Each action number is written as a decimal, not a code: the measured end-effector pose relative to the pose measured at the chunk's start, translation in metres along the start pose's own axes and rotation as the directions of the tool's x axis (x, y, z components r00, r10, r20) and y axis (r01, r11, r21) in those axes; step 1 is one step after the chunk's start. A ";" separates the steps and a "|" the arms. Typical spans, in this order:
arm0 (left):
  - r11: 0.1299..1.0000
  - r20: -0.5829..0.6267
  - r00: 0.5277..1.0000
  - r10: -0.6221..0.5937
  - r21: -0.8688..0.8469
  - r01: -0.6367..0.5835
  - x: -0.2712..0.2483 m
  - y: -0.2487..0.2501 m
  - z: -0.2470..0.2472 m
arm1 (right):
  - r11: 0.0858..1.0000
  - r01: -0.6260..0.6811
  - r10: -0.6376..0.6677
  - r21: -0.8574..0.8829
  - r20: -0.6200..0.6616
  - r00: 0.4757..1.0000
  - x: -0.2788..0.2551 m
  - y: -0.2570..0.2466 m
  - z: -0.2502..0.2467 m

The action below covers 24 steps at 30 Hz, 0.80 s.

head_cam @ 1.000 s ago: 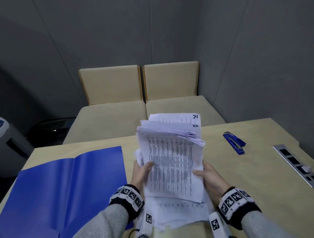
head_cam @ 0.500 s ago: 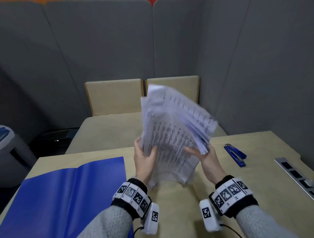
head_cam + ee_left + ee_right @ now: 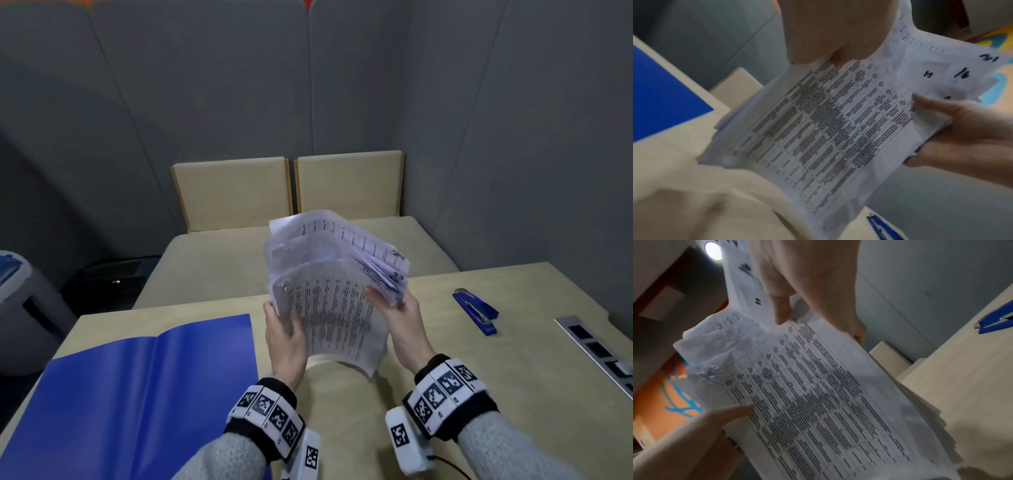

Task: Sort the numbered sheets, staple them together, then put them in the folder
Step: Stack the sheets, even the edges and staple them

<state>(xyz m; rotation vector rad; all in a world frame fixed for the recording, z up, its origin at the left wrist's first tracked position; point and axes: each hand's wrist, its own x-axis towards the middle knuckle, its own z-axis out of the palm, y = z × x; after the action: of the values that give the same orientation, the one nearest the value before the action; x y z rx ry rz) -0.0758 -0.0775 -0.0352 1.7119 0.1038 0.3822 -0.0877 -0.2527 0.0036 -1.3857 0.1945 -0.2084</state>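
Both hands hold a thick, uneven stack of printed sheets (image 3: pixel 335 294) upright above the table, its lower edge curling just over the tabletop. My left hand (image 3: pixel 286 329) grips the stack's left edge, thumb on the front page. My right hand (image 3: pixel 399 308) grips the right edge, thumb on the print. Handwritten numbers show at the fanned top right corners (image 3: pixel 962 73). The stack (image 3: pixel 807 394) fills the right wrist view. An open blue folder (image 3: pixel 137 387) lies flat at the left. A blue stapler (image 3: pixel 476 310) lies at the right.
The beige table (image 3: pixel 513 394) reaches to a metal socket strip (image 3: pixel 596 349) at its right edge. Two beige cushioned seats (image 3: pixel 291 192) stand behind the table against grey padded walls. A grey bin (image 3: pixel 20 301) stands at the far left.
The stack has come up off the table, where it lay with loose sheets under it, and now stands upright between both hands. From half a second ago it has dropped a little lower.
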 end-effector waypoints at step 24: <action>0.985 0.198 0.979 0.042 0.155 -0.074 0.034 -0.002 -0.012 | 0.706 0.135 -0.280 -0.695 -0.099 0.955 0.004 -0.016 -0.024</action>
<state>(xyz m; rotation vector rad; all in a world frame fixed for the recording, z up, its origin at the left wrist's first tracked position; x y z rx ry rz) -0.0467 -0.0565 -0.0292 1.9070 -0.0593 0.2533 -0.0910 -0.2795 0.0152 -2.1402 0.2988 -0.5060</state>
